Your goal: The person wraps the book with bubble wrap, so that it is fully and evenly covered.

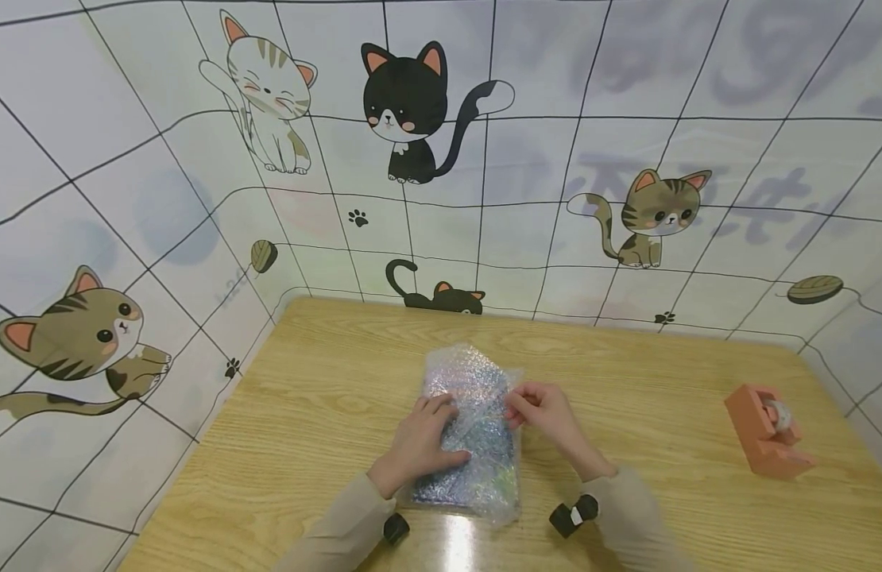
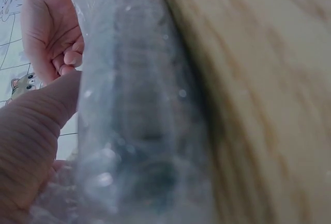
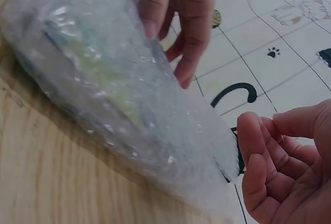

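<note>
A flat, bluish rectangular thing wrapped in clear bubble wrap (image 1: 477, 469) lies on the table in the head view. What is inside stays blurred by the wrap. My left hand (image 1: 423, 441) rests on its left part, thumb spread from the fingers; the right wrist view shows this hand (image 3: 178, 22) over the wrap's far side. At the wrap's right edge is my right hand (image 1: 544, 413), fingers curled. In the right wrist view, the right hand's (image 3: 289, 172) thumb tip meets the index finger beside the bubble wrap (image 3: 119, 79). Nothing is visible between them.
An orange tape dispenser (image 1: 759, 437) with a roll in it stands at the right of the wooden table (image 1: 326, 373). A cloth with cat drawings and grid lines (image 1: 527, 238) hangs behind and at both sides of the table.
</note>
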{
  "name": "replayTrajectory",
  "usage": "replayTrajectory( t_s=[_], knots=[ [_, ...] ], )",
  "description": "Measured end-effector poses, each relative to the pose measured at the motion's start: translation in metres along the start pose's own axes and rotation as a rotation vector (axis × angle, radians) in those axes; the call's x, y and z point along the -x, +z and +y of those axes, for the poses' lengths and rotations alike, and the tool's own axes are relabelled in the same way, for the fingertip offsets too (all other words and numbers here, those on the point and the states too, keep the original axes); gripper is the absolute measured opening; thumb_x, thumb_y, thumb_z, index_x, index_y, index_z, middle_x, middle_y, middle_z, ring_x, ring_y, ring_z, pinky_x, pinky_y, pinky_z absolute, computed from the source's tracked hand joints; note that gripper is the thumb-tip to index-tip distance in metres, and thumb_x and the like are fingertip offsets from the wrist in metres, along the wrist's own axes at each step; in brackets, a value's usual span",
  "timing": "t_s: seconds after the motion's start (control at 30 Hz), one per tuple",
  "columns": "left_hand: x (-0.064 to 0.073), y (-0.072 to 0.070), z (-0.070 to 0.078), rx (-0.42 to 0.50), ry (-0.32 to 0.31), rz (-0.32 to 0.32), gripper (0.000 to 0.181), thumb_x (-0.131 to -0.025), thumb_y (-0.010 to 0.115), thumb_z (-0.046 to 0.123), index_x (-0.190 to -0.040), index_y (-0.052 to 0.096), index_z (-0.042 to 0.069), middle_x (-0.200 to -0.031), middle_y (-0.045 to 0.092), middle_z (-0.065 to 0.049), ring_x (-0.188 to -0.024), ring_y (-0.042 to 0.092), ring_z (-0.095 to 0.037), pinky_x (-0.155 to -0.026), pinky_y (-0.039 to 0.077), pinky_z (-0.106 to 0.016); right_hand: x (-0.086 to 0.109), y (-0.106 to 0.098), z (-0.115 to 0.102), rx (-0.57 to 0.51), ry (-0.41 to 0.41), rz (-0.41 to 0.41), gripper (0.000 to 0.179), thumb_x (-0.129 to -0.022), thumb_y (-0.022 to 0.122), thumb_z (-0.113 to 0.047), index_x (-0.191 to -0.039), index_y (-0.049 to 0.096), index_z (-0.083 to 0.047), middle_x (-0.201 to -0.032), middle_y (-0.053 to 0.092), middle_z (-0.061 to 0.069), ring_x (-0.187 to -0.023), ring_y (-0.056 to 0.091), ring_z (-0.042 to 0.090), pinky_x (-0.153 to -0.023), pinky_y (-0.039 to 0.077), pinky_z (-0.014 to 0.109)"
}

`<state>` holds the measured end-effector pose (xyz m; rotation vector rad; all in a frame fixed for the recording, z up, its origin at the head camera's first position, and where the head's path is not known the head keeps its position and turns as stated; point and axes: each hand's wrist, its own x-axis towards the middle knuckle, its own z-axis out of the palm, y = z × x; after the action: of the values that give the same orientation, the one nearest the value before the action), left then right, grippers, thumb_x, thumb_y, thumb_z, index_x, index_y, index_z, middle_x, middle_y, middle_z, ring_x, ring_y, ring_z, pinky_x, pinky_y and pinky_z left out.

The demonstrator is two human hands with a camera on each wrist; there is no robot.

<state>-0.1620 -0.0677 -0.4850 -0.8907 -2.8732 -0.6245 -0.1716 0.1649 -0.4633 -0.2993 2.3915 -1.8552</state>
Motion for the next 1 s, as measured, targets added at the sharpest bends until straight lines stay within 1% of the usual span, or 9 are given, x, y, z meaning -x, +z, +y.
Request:
replayTrajectory(
  t_s=[0.07,0.23,0.37,0.5,0.63,0.73,0.87,1.0],
  knots=[
    [0.000,0.000,0.000,0.002,0.000,-0.001,0.060,-0.070,0.077,0.044,-0.113,0.060,0.006,-0.133,0.050,-0.012,-0.115,0.046,-0.028,-0.081,0.050,-0.039,-0.001,0.004,0.001,0.023,-0.008,-0.015,0.019,-0.092,0.056,-0.003,-0.088,0.059,0.016,-0.070,0.064,0.018,-0.057,0.062,0.017,-0.057,0.056,0.035],
    [0.000,0.000,0.001,0.009,0.002,-0.004,0.060,-0.071,0.077,0.044,-0.113,0.060,0.005,-0.133,0.050,-0.013,-0.116,0.046,-0.028,-0.081,0.050,-0.040,-0.004,0.015,0.004,0.107,-0.035,-0.017,0.016,-0.091,0.058,-0.003,-0.083,0.061,0.012,-0.063,0.063,0.015,-0.052,0.061,0.018,-0.051,0.054,0.031],
    [0.000,0.000,0.001,0.009,0.001,-0.004,0.059,-0.071,0.077,0.044,-0.113,0.061,0.006,-0.133,0.050,-0.013,-0.115,0.046,-0.028,-0.080,0.051,-0.039,-0.009,0.022,0.005,0.189,-0.058,-0.022,0.015,-0.090,0.058,-0.001,-0.076,0.060,0.007,-0.059,0.061,0.009,-0.047,0.060,0.016,-0.047,0.052,0.026],
    [0.000,0.000,0.001,-0.001,0.001,0.000,0.059,-0.071,0.077,0.044,-0.113,0.061,0.006,-0.133,0.050,-0.012,-0.115,0.046,-0.027,-0.079,0.051,-0.039,-0.012,0.028,0.002,0.314,-0.112,-0.016,0.017,-0.087,0.058,0.001,-0.070,0.057,-0.001,-0.055,0.058,0.002,-0.043,0.056,0.011,-0.042,0.048,0.022],
    [0.000,0.000,0.001,0.003,-0.001,-0.005,0.060,-0.071,0.076,0.044,-0.114,0.060,0.006,-0.133,0.050,-0.013,-0.115,0.046,-0.028,-0.078,0.051,-0.038,-0.014,0.033,-0.003,0.433,-0.160,-0.013,0.017,-0.083,0.059,0.001,-0.068,0.055,-0.005,-0.051,0.055,-0.002,-0.039,0.051,0.007,-0.038,0.043,0.021],
    [0.000,-0.001,0.001,0.004,-0.002,-0.010,0.062,-0.072,0.076,0.045,-0.116,0.059,0.006,-0.133,0.050,-0.013,-0.116,0.045,-0.028,-0.080,0.051,-0.038,-0.017,0.037,-0.002,0.558,-0.194,-0.018,0.019,-0.081,0.061,-0.002,-0.066,0.054,-0.009,-0.049,0.051,-0.007,-0.039,0.045,0.002,-0.037,0.039,0.018],
    [0.000,0.000,0.000,0.007,0.002,-0.007,0.066,-0.072,0.075,0.045,-0.122,0.056,0.006,-0.134,0.049,-0.012,-0.117,0.045,-0.028,-0.081,0.050,-0.039,-0.020,0.039,0.001,0.724,-0.295,-0.012,0.022,-0.078,0.063,-0.003,-0.062,0.051,-0.012,-0.049,0.047,-0.010,-0.042,0.039,0.000,-0.039,0.034,0.016],
    [0.001,0.000,-0.001,0.024,0.015,0.010,0.070,-0.071,0.076,0.043,-0.126,0.053,0.007,-0.133,0.049,-0.012,-0.116,0.046,-0.028,-0.080,0.051,-0.040,-0.022,0.040,0.003,0.829,-0.418,-0.027,0.024,-0.077,0.065,-0.004,-0.061,0.049,-0.013,-0.052,0.045,-0.008,-0.046,0.037,0.002,-0.043,0.033,0.017]
  ],
)
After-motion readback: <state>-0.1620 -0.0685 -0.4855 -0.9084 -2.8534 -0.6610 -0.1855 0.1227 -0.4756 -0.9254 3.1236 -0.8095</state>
